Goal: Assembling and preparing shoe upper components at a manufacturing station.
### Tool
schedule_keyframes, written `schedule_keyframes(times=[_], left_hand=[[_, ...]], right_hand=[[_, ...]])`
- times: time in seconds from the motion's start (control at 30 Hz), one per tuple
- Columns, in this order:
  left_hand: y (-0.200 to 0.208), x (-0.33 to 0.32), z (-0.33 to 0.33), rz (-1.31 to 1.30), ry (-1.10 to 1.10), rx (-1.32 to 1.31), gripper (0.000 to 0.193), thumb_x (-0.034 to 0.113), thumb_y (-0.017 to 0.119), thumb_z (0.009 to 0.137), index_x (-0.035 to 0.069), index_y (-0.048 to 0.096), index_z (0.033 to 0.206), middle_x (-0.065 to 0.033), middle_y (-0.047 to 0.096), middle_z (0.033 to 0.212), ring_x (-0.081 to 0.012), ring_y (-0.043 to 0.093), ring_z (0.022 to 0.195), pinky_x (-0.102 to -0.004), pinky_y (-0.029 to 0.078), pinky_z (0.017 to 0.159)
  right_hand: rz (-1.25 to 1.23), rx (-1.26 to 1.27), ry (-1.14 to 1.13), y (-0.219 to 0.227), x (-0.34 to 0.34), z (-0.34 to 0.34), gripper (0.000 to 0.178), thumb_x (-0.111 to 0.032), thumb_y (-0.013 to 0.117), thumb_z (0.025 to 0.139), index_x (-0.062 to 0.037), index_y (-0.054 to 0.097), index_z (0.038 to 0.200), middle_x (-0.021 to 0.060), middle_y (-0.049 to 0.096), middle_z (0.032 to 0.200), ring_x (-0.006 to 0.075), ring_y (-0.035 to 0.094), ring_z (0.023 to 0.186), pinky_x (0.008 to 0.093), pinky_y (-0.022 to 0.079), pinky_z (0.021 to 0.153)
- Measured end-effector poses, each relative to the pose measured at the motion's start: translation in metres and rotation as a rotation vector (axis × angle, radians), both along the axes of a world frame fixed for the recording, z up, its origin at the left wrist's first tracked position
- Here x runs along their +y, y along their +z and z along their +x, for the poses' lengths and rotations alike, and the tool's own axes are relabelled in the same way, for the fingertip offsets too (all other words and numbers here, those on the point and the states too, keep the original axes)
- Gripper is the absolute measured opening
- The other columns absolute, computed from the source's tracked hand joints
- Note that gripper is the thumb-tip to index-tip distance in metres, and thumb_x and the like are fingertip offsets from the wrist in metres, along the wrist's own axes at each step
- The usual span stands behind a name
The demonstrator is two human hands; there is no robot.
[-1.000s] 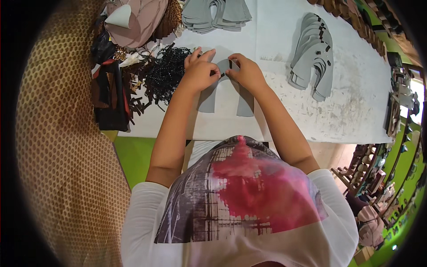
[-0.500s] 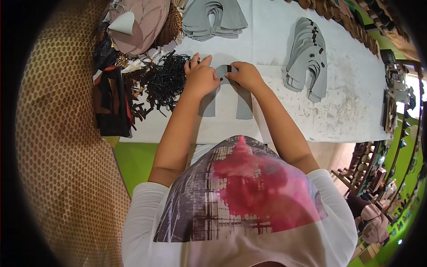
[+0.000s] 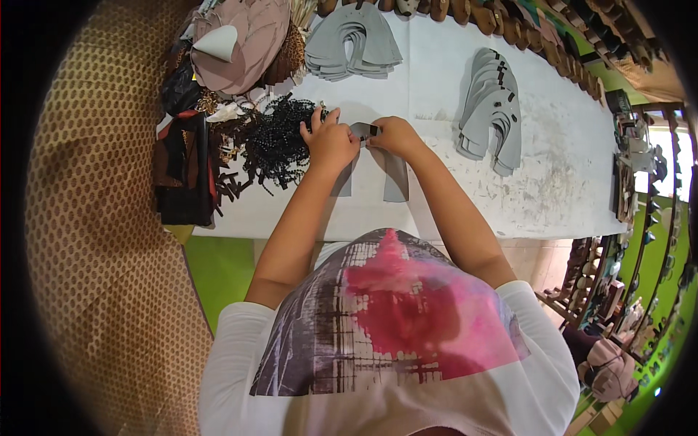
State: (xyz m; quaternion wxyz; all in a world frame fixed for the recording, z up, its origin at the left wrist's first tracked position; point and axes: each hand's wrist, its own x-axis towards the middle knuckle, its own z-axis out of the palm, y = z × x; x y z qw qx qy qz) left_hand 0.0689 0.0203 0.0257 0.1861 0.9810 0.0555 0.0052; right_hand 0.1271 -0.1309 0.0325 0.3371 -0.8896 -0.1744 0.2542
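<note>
A grey U-shaped cut piece [image 3: 396, 182] lies on the white table with its curved end away from me. My left hand [image 3: 331, 145] rests on the left of that curve, thumb and index finger pinched at its edge and the other fingers spread. On the right of the curve, my right hand [image 3: 396, 138] pinches the piece at a small black strip [image 3: 374, 131]. What the left fingertips hold, beyond the piece's edge, is too small to make out. Just left of my left hand lies a heap of black beaded strands [image 3: 280, 138].
A stack of plain grey U-shaped pieces [image 3: 352, 43] lies at the back. Another stack with small black strips [image 3: 491, 109] sits to the right. Pink sheets [image 3: 243, 51] and a dark box [image 3: 185, 167] crowd the left side. Brown shoe-like items [image 3: 483, 18] line the far edge.
The view has shifted slightly, so the table lies a little lower. Both hands stay at the curve; the right fingers have come closer to the left ones, and the curved end looks bent up.
</note>
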Motion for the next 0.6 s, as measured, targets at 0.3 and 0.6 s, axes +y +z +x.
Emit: schedule_keyframes(times=[0.3,0.6], left_hand=[[-0.008,-0.005,-0.01,-0.048,0.049,-0.11,0.014,0.022,0.068,0.068,0.011,0.062,0.064,-0.0072,0.047,0.129,-0.0337,0.026,0.129,-0.065,0.01,0.098],[-0.006,-0.008,-0.018,-0.029,0.079,-0.13,0.013,0.022,0.066,0.069,0.01,0.061,0.068,-0.0055,0.047,0.129,-0.0322,0.026,0.13,-0.0633,0.009,0.1]], right_hand=[[-0.155,-0.132,0.03,-0.007,0.002,-0.002,0.027,-0.029,0.068,0.069,-0.0034,0.065,0.076,0.0172,0.062,0.072,0.0332,0.059,0.069,0.0388,0.046,0.064],[-0.126,0.068,0.053,0.018,0.006,-0.005,0.035,-0.036,0.065,0.074,-0.0007,0.065,0.077,0.0181,0.062,0.071,0.0303,0.06,0.067,0.0375,0.045,0.064]])
